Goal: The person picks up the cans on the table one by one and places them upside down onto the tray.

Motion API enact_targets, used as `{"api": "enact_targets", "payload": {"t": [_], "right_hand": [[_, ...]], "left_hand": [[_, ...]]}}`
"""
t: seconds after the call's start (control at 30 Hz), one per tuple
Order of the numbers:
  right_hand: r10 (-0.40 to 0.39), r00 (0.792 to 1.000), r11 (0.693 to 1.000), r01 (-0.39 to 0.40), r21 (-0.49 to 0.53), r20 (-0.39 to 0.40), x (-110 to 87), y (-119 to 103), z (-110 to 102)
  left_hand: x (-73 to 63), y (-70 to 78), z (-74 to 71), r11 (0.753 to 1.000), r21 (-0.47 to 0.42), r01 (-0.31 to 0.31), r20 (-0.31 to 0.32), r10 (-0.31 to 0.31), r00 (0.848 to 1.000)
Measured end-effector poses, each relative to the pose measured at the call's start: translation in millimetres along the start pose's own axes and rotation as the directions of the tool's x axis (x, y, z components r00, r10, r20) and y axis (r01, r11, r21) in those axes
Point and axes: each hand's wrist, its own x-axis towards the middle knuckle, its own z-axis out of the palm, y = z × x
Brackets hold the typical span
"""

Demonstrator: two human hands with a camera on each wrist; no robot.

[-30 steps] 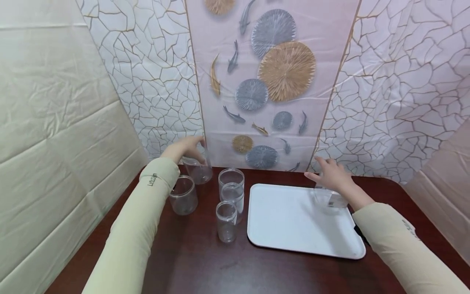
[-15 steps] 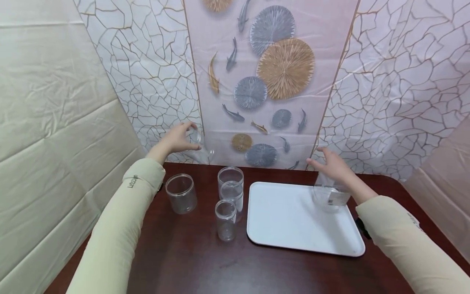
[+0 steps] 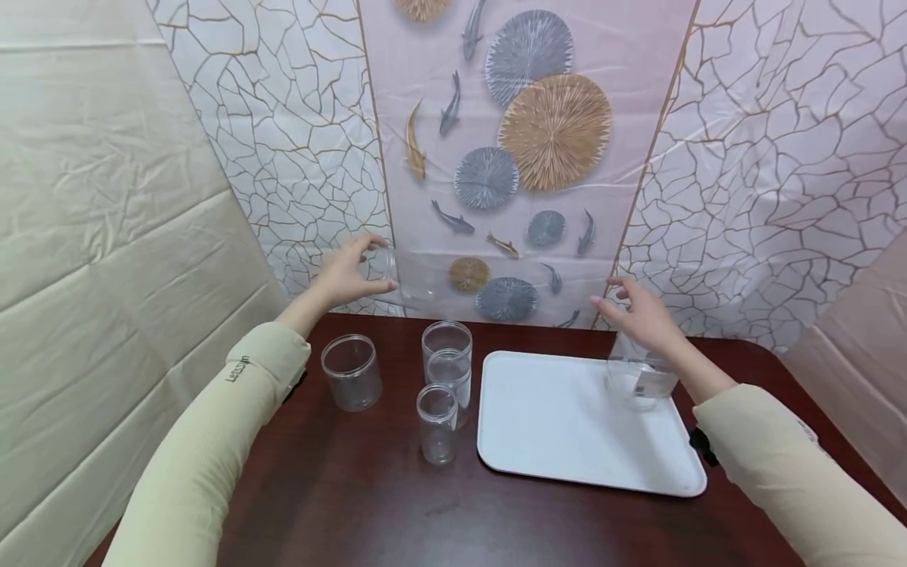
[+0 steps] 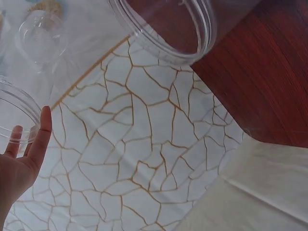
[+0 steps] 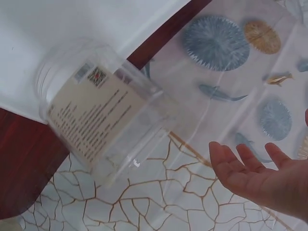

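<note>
My left hand (image 3: 347, 272) holds a clear plastic jar (image 3: 418, 285) raised above the back of the table, by its rim. The jar is tipped sideways, with its rim (image 4: 30, 108) at the fingers and thumb in the left wrist view. Over at the right, my right hand (image 3: 643, 321) hovers above the white tray (image 3: 553, 417), fingers apart and holding nothing. Just below it, a clear jar with a printed label (image 5: 94, 106) stands mouth-down on the tray's right part. In the right wrist view, hand and labelled jar are apart.
A wide clear jar (image 3: 352, 382) stands upright at the table's left. Three narrower clear jars line up beside the tray: a back one (image 3: 445, 335), a middle one (image 3: 451, 378) and a front one (image 3: 438, 429). Patterned cloth (image 3: 496, 236) hangs behind the dark red table (image 3: 383, 504).
My left hand has lifted the back-left jar off the table and tipped it over sideways. My right hand has risen slightly above the labelled jar, which stays on the tray.
</note>
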Motion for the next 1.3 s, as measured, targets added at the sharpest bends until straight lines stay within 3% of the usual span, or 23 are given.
{"api": "enact_targets", "payload": {"t": [0.33, 0.5, 0.73, 0.93, 1.17, 1.3], "right_hand": [[0.000, 1.000, 0.990, 0.003, 0.138, -0.019, -11.6, -15, 11], [-0.005, 1.000, 0.980, 0.007, 0.200, -0.012, -15.0, -19, 17], [0.037, 0.999, 0.945, -0.042, 0.323, 0.020, -19.1, -23, 24], [0.025, 0.999, 0.909, -0.042, 0.415, 0.048, -19.7, -23, 31], [-0.026, 0.999, 0.874, 0.003, 0.485, 0.041, -23.0, -27, 40], [-0.040, 0.998, 0.827, 0.007, 0.563, 0.047, -25.9, -30, 40]], "left_hand": [[-7.9, 13.1, 13.0, 0.993, -0.110, -0.044, -0.031, 0.041, 0.999], [-12.3, 14.7, 19.9, 0.991, -0.102, -0.091, -0.058, 0.086, 0.995], [-21.7, 19.9, 24.6, 0.981, -0.179, -0.076, -0.100, 0.059, 0.993], [-29.6, 27.0, 35.5, 0.943, -0.327, -0.066, -0.111, 0.031, 0.993], [-34.7, 32.2, 46.9, 0.900, -0.430, -0.073, -0.130, 0.019, 0.991], [-39.5, 39.6, 52.9, 0.867, -0.495, -0.054, -0.113, -0.003, 0.994]]}}
